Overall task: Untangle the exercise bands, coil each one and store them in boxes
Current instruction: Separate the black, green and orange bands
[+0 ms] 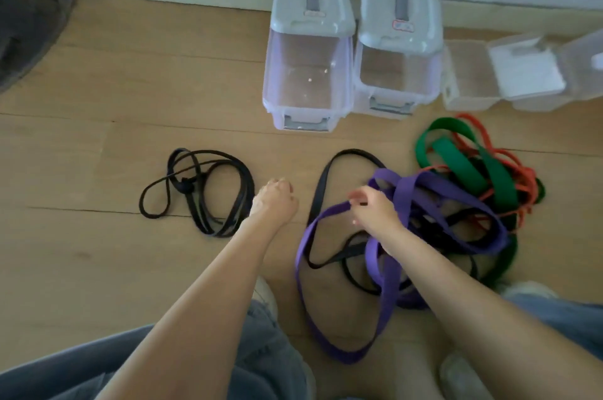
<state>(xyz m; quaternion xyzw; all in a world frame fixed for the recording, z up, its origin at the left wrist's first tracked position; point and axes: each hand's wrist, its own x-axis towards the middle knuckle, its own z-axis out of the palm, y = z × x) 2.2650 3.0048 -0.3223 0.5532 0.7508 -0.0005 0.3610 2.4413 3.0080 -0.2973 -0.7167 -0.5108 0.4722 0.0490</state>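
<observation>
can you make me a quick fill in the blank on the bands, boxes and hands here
1. The right hand pinches the ____ band.
2. The thin black band lying apart on the floor is to the ____ of the tangled pile.
3. The green band is tangled with a thin ____ one.
4. The two tall clear boxes by the wall have their lids ____.

Missing words: purple; left; orange; on
</observation>
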